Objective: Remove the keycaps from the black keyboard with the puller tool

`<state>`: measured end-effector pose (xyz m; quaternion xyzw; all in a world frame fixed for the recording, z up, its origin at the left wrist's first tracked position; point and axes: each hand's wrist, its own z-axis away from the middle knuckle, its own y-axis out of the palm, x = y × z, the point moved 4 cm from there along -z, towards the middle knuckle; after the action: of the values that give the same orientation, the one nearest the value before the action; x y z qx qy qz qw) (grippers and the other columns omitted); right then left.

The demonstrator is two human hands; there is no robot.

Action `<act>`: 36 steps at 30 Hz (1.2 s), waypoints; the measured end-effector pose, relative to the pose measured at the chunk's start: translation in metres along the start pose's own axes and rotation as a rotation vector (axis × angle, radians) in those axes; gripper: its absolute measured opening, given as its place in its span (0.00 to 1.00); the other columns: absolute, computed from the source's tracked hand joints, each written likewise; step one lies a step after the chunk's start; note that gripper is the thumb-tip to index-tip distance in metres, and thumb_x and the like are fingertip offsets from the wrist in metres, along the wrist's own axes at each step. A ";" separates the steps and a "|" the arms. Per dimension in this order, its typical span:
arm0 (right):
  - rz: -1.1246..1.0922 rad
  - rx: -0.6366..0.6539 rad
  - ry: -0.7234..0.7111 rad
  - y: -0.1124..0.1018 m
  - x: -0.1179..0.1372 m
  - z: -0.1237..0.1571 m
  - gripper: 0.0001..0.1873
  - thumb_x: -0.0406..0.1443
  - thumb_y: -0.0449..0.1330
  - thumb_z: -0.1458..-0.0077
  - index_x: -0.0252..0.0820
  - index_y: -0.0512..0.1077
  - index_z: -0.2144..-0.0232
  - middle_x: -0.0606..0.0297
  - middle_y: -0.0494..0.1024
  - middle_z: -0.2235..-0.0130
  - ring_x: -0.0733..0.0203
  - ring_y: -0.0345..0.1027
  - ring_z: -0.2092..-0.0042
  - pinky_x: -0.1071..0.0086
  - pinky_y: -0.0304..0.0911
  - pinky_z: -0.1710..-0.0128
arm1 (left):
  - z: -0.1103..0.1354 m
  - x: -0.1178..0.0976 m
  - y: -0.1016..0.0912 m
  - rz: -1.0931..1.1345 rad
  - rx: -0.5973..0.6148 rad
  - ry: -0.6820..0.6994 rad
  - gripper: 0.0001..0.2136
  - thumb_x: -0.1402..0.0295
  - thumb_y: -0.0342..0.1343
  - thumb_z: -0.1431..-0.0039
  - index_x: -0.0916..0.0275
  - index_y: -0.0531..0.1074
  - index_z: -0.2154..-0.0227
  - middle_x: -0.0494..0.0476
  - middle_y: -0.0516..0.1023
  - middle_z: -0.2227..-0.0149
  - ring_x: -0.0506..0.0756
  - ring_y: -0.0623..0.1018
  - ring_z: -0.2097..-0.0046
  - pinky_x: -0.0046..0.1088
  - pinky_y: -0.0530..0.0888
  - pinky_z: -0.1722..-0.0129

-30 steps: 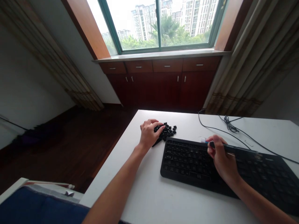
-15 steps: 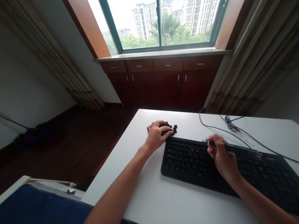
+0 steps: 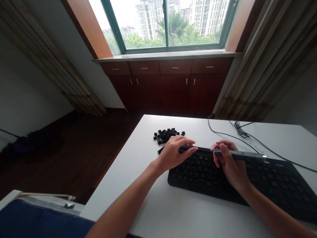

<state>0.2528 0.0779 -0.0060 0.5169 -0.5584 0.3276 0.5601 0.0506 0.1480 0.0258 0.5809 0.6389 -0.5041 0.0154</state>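
A black keyboard [image 3: 198, 173] lies on the white table [image 3: 151, 208], with a heap of small black keycaps [image 3: 167, 135] just beyond its upper left corner. One loose keycap [image 3: 161, 150] sits apart, close to the heap. My left hand [image 3: 173, 156] rests over the keyboard's top edge, and its fingers hide whether it holds a keycap. My right hand [image 3: 230, 162] grips a slim black tool [image 3: 237, 154] over the keyboard's top edge, its tip pointing left.
Black cables [image 3: 239, 132] coil on the table's far right. The table's left edge drops to a dark wood floor. A blue fabric item [image 3: 37, 221] lies at lower left. Dark red cabinets stand below the window.
My left hand has moved off the keycap heap, rightward and toward me, onto the keyboard's top edge. The whole heap now shows. My right hand has shifted slightly left.
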 end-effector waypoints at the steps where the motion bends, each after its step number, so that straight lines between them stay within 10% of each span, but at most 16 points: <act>1: -0.001 0.011 -0.006 0.000 0.000 0.000 0.09 0.45 0.61 0.35 0.47 0.70 0.59 0.66 0.77 0.65 0.67 0.65 0.75 0.73 0.60 0.80 | 0.000 -0.005 0.002 0.055 0.020 0.022 0.10 0.61 0.61 0.35 0.58 0.77 0.54 0.54 0.82 0.58 0.55 0.80 0.55 0.36 0.71 0.47; 29: 0.572 0.327 -0.136 0.011 0.002 0.007 0.14 0.42 0.62 0.37 0.50 0.69 0.49 0.64 0.77 0.61 0.58 0.71 0.64 0.66 0.67 0.65 | 0.004 -0.031 0.011 0.324 0.000 0.159 0.10 0.72 0.57 0.33 0.58 0.78 0.52 0.58 0.82 0.55 0.54 0.81 0.53 0.34 0.77 0.49; 36: 0.624 0.289 -0.197 0.008 -0.001 0.008 0.13 0.41 0.61 0.36 0.50 0.65 0.51 0.65 0.73 0.62 0.59 0.68 0.66 0.66 0.66 0.65 | 0.006 -0.043 0.019 0.251 -0.018 0.270 0.17 0.62 0.65 0.41 0.58 0.74 0.50 0.60 0.81 0.52 0.58 0.80 0.50 0.38 0.76 0.48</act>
<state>0.2429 0.0722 -0.0063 0.4247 -0.6886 0.5069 0.2977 0.0758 0.1093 0.0377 0.7182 0.5622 -0.4101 -0.0027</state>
